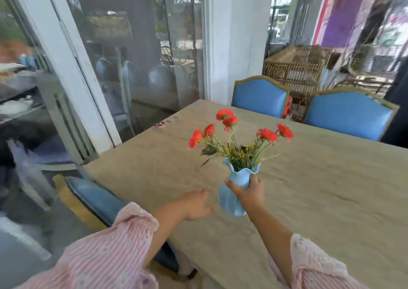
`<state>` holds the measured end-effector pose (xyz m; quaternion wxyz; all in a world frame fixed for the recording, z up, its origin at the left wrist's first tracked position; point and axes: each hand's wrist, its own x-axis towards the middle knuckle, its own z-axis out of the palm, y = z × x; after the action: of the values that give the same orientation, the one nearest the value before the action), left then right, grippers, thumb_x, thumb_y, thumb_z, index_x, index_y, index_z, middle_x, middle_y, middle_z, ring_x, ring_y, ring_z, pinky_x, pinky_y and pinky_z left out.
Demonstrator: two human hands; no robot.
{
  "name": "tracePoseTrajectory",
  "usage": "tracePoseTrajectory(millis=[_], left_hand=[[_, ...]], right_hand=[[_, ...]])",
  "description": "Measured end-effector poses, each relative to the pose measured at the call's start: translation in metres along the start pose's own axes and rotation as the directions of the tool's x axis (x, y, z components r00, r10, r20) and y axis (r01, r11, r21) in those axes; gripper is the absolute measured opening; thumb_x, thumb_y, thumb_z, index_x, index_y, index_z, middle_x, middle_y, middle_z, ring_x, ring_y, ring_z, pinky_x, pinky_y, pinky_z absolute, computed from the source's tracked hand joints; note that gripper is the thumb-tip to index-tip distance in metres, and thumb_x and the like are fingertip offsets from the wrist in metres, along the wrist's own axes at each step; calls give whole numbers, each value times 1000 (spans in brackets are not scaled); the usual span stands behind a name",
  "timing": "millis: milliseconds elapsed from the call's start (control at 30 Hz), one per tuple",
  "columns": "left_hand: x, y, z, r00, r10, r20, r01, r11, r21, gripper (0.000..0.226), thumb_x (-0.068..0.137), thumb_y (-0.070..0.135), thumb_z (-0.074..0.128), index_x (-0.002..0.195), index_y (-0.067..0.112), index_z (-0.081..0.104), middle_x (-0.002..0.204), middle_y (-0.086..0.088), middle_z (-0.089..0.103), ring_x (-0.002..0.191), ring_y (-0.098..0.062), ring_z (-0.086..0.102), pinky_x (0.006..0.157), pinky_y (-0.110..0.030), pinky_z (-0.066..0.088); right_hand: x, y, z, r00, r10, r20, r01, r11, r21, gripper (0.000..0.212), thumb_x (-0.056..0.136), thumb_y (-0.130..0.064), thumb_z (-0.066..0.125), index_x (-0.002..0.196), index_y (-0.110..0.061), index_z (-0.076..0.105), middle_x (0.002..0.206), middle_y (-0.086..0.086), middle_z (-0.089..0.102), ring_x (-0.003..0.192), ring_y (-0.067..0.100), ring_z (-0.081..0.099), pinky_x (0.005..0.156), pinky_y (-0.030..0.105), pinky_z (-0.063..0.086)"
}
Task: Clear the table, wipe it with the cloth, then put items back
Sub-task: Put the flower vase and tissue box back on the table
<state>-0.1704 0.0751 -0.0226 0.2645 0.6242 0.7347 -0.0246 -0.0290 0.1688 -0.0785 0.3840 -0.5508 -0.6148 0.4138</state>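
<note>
Tan surface (320, 189) spreads toward 3 o'clock, with glass doors (136, 57) at 11. Blue chairs (260, 96) line its far edge at 1, and another chair (95, 193) sits at its left edge at 8. The right hand (248, 195) grips the tilted blue vase (229, 198) mid-surface. The left hand (195, 205) is loose and empty, just beside the vase at 9.

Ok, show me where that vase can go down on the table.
Widest bare tabletop: right of the vase, up to the two blue chairs. Also bare: between the flowers and the small red disc near the far left edge. Crowded only around the vase, gripped by the right hand, left hand beside it.
</note>
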Motion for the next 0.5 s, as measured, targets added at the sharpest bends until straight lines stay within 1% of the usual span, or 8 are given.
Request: tracePoseTrajectory(millis=[67,100,133,233,267,300,400,500], left_hand=[[35,-23,-8,998,35,47,-37,998,48,67,91,42,48,144,7,25,151,-17,27,138,-30,32,113,-39,29],[51,-35,-14,997,48,68,-53,996,67,69,91,43,48,145,6,24,152,-18,26,139,-30,30,114,-38,28],[65,-47,-20,995,56,86,-63,995,74,69,92,43,48,145,5,23,152,-19,25,140,-31,28,115,-38,26],[101,-82,-36,993,70,98,-79,993,86,71,94,41,45,148,7,14,154,-19,17,143,-31,19,117,-35,19],[112,-93,-39,994,72,88,-81,991,104,71,95,40,44,149,9,11,156,-19,13,144,-32,16,118,-35,17],[124,-105,-40,994,69,85,-80,988,134,70,96,41,41,150,11,7,157,-18,7,145,-33,11,118,-38,14],[155,-132,-36,995,35,93,-51,983,176,72,96,45,36,150,22,-5,158,-14,-12,146,-37,-4,117,-46,11],[175,-147,-24,996,47,77,-58,988,146,74,93,53,36,149,31,-8,157,-7,-18,146,-33,-12,117,-49,8]], right_hand=[[17,-1,22,997,52,-49,-52,999,3,46,67,-40,81,77,-22,40,89,2,43,85,21,46,75,33,39],[27,-3,32,995,78,-70,-78,997,5,46,68,-40,81,81,-19,41,87,0,42,85,21,46,75,33,39],[37,-6,40,990,106,-88,-105,994,17,46,69,-40,80,81,-18,42,82,-3,41,82,19,45,71,30,38],[70,-17,61,979,176,-104,-166,981,100,46,72,-35,80,62,-18,39,58,-7,37,56,13,40,51,22,29],[83,-21,67,976,192,-107,-180,977,116,46,71,-34,81,59,-15,41,54,-5,38,50,12,38,49,22,27],[96,-23,73,971,208,-118,-194,974,119,43,69,-35,82,62,-12,46,53,-1,41,49,14,39,48,24,28],[134,-27,91,959,228,-170,-216,972,88,39,69,-38,81,84,-8,60,67,3,54,58,16,49,49,26,33],[161,-29,107,951,226,-210,-214,974,77,49,71,-38,80,107,-13,61,91,4,66,80,20,60,56,26,39]])
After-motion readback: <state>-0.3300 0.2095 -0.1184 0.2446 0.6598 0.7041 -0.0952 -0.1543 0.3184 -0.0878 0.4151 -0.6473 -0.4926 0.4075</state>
